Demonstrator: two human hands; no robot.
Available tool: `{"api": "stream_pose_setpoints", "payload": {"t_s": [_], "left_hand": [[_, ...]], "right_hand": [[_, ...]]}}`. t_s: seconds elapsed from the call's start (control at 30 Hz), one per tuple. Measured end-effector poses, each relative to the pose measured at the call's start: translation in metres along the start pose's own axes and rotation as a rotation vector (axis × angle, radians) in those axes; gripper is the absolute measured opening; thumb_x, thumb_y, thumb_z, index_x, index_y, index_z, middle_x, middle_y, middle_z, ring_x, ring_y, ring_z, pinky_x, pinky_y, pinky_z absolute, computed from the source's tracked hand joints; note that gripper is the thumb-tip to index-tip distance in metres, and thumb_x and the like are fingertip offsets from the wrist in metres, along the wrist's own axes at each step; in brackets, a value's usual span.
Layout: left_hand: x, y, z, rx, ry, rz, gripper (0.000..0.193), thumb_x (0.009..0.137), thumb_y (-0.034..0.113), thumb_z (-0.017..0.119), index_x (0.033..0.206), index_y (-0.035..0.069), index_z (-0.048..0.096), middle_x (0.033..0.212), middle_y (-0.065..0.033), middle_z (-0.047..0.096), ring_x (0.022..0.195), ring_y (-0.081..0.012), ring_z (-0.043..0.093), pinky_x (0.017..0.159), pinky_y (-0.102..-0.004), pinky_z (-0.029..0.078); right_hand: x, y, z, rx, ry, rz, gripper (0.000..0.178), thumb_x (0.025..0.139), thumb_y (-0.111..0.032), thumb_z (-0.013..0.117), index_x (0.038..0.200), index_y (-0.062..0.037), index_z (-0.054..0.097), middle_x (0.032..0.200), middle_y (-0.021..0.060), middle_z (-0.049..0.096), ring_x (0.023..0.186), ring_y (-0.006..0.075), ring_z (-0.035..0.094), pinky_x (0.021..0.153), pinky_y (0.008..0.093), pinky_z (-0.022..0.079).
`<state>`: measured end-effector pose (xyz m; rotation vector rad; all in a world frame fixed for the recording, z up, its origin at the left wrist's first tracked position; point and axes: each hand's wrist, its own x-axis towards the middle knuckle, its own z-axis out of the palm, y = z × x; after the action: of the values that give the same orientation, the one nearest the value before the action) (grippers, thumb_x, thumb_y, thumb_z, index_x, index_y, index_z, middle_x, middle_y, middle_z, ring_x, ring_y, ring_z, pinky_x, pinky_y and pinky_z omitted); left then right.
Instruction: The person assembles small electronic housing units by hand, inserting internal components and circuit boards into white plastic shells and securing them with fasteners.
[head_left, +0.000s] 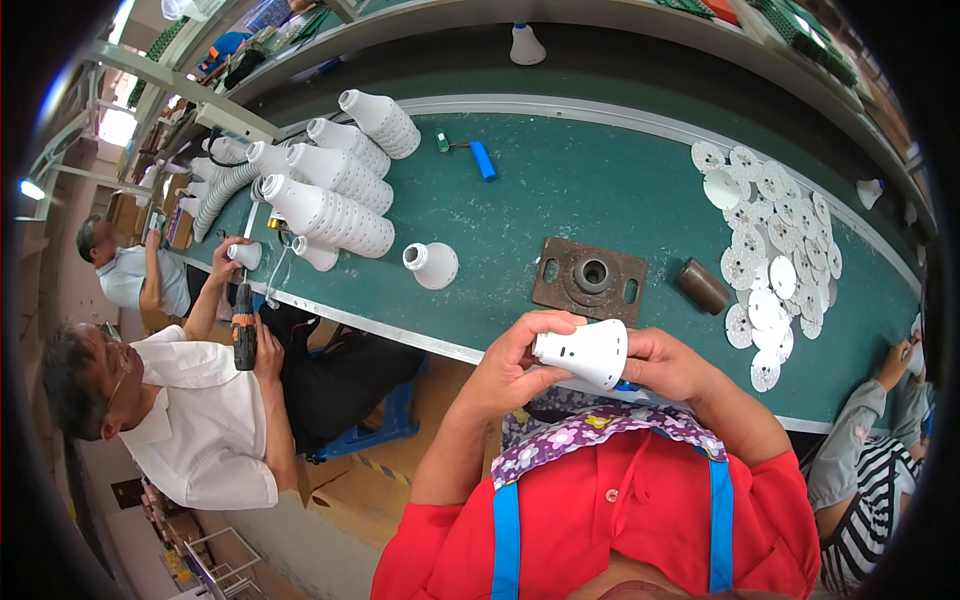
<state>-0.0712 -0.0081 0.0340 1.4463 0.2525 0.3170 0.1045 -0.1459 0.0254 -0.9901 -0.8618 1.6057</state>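
A white cone-shaped plastic housing (590, 354) lies on its side between my hands, above the front edge of the green bench. My left hand (520, 365) grips its narrow neck with the thumb below and fingers above. At its wide end, my right hand (665, 362) has its fingers closed on the rim. A small bit of blue shows beneath those fingers, too little to name. Just beyond my hands sits a brown metal fixture (588, 281) with a round raised socket. A dark metal cylinder (703, 287) lies to its right.
Stacked white housings (330, 215) lean at the left, with a single housing (431, 265) standing nearer. A blue battery pack (482, 161) is wired to a small green board (442, 141). White round discs (780, 250) spread at right. A co-worker at left holds a power drill (244, 328).
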Motion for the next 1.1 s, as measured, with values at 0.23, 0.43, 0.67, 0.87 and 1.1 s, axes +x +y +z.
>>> {"api": "stream_pose_setpoints", "payload": {"t_s": [0.23, 0.43, 0.67, 0.87, 1.1], "left_hand": [[0.000, -0.003, 0.000, 0.006, -0.013, -0.004, 0.048, 0.067, -0.013, 0.058, 0.108, 0.008, 0.046, 0.118, -0.0121, 0.047, 0.109, -0.0187, 0.047, 0.088, -0.0314, 0.041], [-0.001, -0.003, 0.002, 0.000, 0.027, -0.046, 0.046, 0.068, -0.006, 0.063, 0.109, 0.008, 0.048, 0.116, -0.0105, 0.050, 0.107, -0.0202, 0.050, 0.086, -0.0318, 0.044], [0.004, 0.011, 0.004, 0.611, 0.066, 0.200, 0.048, 0.066, -0.006, 0.063, 0.110, 0.006, 0.049, 0.119, -0.0103, 0.044, 0.102, -0.0226, 0.051, 0.087, -0.0319, 0.042], [-0.015, -0.009, 0.006, 0.030, 0.390, 0.128, 0.037, 0.077, -0.005, 0.058, 0.113, 0.001, 0.049, 0.126, -0.0110, 0.033, 0.099, -0.0135, 0.051, 0.078, -0.0248, 0.046], [-0.005, 0.014, 0.015, 0.083, 0.308, 0.023, 0.015, 0.079, -0.001, 0.059, 0.094, -0.002, 0.060, 0.120, -0.0095, 0.042, 0.101, -0.0139, 0.047, 0.081, -0.0258, 0.043]], "right_hand": [[-0.002, -0.004, -0.004, -0.027, -0.025, -0.022, 0.027, 0.088, -0.014, 0.051, 0.110, -0.0002, 0.056, 0.109, 0.0056, 0.056, 0.101, 0.0137, 0.050, 0.086, 0.0285, 0.040], [-0.003, -0.007, -0.006, -0.014, -0.077, -0.123, 0.027, 0.086, -0.013, 0.052, 0.109, 0.0000, 0.056, 0.106, 0.0068, 0.057, 0.098, 0.0127, 0.051, 0.085, 0.0286, 0.040], [0.003, -0.026, 0.023, -0.168, 0.286, 0.105, 0.027, 0.086, -0.017, 0.054, 0.107, -0.0002, 0.057, 0.097, 0.0051, 0.061, 0.089, 0.0100, 0.054, 0.079, 0.0265, 0.044], [0.005, -0.029, 0.024, -0.183, 0.270, 0.031, 0.028, 0.086, -0.016, 0.053, 0.108, -0.0003, 0.057, 0.101, 0.0075, 0.061, 0.092, 0.0117, 0.055, 0.080, 0.0285, 0.044], [0.007, -0.024, 0.023, -0.380, 0.293, -0.158, 0.026, 0.084, -0.014, 0.053, 0.106, -0.0010, 0.057, 0.102, 0.0128, 0.060, 0.092, 0.0197, 0.057, 0.081, 0.0311, 0.044]]}}
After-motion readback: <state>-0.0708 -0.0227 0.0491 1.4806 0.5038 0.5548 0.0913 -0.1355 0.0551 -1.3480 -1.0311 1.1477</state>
